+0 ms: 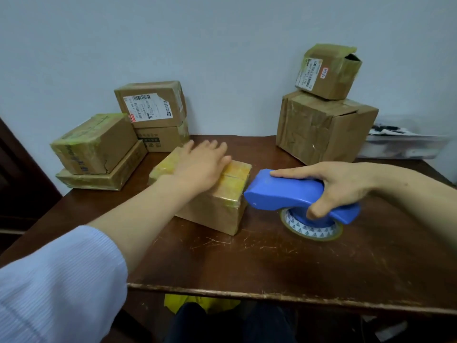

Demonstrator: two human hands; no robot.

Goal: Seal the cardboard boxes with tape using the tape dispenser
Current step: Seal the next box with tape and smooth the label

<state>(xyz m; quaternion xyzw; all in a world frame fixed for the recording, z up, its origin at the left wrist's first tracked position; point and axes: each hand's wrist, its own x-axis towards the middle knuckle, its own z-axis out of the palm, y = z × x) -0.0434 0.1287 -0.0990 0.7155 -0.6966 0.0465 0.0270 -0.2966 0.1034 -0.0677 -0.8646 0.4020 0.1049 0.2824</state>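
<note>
One sleeve [49, 280]: pale blue, ribbed, left arm, bottom-left corner; forearm bare past it.
under worktop: dark trousers [222, 325]; yellow item [178, 303] just behind near edge, can't tell what.
worktop [247, 263]: dark brown wood, scratched, near edge chipped pale.
tape roll [311, 230]: yellowish clear tape, white core with blue print, mounted under dispenser, resting on worktop right of centre.
dispenser [279, 194]: blue plastic, nose pointing left, just beside box's right top edge; touching or not, can't tell.
right hand [338, 184]: grips dispenser from above; index finger straight along its top, thumb curled round near side, other fingers hidden behind.
box [215, 211]: mid-worktop, small, brown, top covered in yellowish tape, flap seam showing across top.
left hand [200, 167]: palm down on box top, fingers straight and slightly spread, holding nothing.
left stack, far-left corner: flat box [99, 179] at bottom, taped box [94, 144] on it; behind these, labelled box [150, 105] on printed box [160, 139].
right stack, far right: big box [326, 129], crumpled, taped; small box [326, 70] on top, tilted, white label, dark gap at its right end.
white item [405, 144]: right of big box, blurred, can't tell what.
wall [222, 45]: pale blue-grey, behind both stacks.
</note>
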